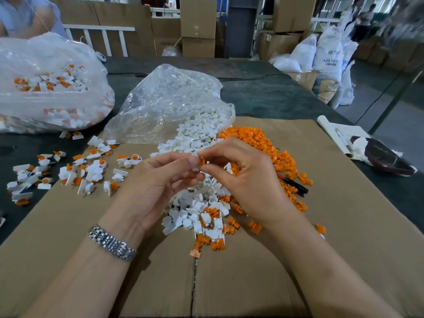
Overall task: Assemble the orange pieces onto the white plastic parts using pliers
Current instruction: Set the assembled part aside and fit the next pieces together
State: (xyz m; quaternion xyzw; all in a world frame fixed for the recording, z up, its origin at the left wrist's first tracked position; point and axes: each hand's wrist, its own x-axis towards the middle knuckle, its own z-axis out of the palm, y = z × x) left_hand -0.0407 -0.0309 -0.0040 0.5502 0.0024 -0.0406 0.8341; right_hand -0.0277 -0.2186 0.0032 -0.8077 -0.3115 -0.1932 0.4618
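Note:
My left hand (158, 182) pinches a small white plastic part (195, 167) above the cardboard sheet (252, 283). My right hand (243, 177) pinches an orange piece (202, 161) against that white part. Beneath the hands lies a heap of loose white parts (195, 210). A heap of orange pieces (259, 145) spreads behind and right of my right hand. Pliers with red and black handles (296, 185) lie on the cardboard, partly hidden by my right hand.
Assembled white-and-orange pieces (68, 173) lie scattered at the left. An open clear bag of white parts (169, 104) sits behind the hands; a bigger bag of assembled pieces (46, 88) stands at the far left. Rolled paper and a dark object (380, 157) lie at the right.

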